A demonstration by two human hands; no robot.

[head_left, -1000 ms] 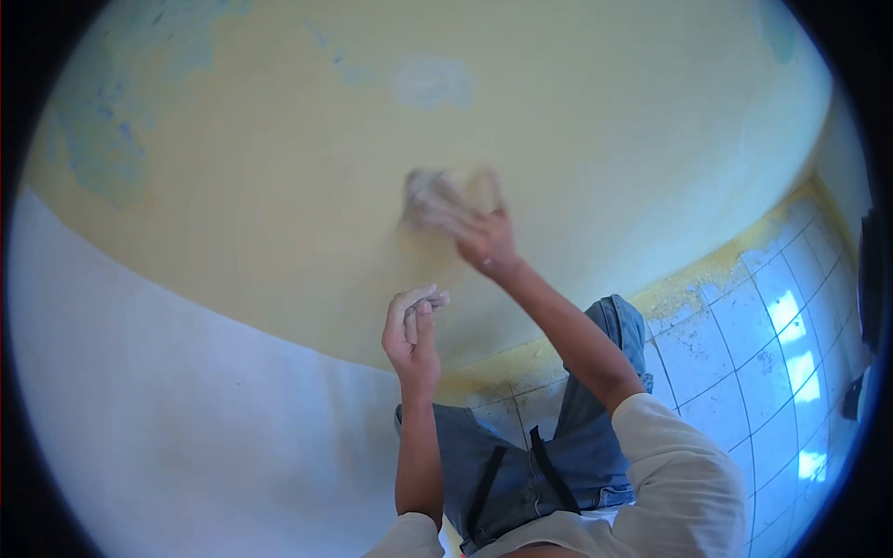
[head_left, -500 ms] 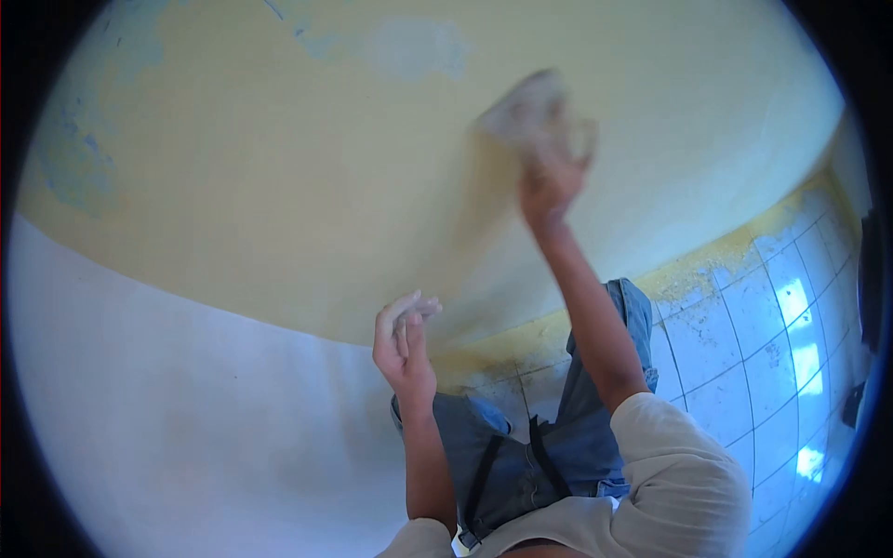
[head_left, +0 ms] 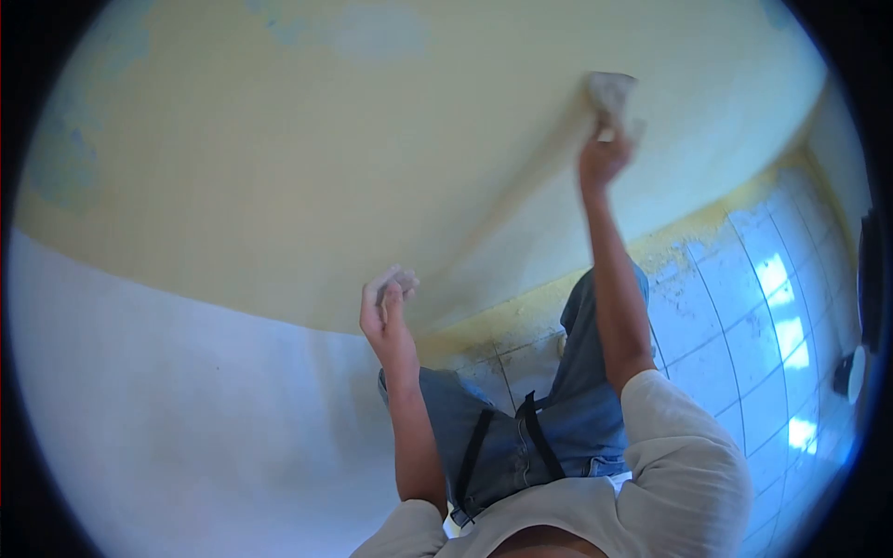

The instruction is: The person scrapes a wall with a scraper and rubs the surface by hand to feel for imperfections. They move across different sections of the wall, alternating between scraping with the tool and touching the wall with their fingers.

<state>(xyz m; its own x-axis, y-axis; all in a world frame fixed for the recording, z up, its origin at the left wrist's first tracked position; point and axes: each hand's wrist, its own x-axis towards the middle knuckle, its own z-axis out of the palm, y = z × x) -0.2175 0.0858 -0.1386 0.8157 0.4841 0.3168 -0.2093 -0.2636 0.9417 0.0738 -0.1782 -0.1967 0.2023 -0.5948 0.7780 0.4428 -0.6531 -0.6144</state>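
Apparently one sheet (head_left: 611, 90), two hands (head_left: 605, 163) (head_left: 381, 305), one wall (head_left: 279, 177)

The grey-white pad (head_left: 611, 89) apparently touches the yellow wall (head_left: 307, 177).

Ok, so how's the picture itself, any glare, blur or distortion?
Head view: bright glare on the floor tiles, slight blur at the right hand, a soft shadow running down-left from it across the yellow wall; same head view, strong fisheye curving and black corners.

There are two grips (head_left: 606, 164) (head_left: 386, 305), one pale pad (head_left: 611, 90), two straps (head_left: 474, 456) (head_left: 541, 437).
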